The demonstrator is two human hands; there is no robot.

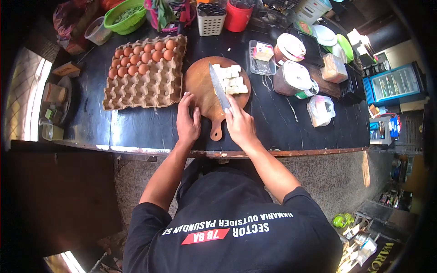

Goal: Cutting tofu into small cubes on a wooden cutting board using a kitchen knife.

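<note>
A round wooden cutting board (199, 80) with a short handle lies on the black table in front of me. Several white cut pieces, perhaps tofu (234, 79), are grouped on its right half. My right hand (240, 123) grips a kitchen knife (218, 85), its blade slanting up and left along the left side of the pieces. At the lower left rim of the board rests my left hand (188, 120), fingers apart and holding nothing. The knife's handle is hidden inside my right hand.
Left of the board is a cardboard egg tray (143, 90) partly filled with brown eggs (136, 50). Lidded tubs (293, 76), a clear plastic container (262, 58) and a plastic bag (321, 111) stand to the right. A green basket (124, 17) and a red bucket (238, 17) line the back.
</note>
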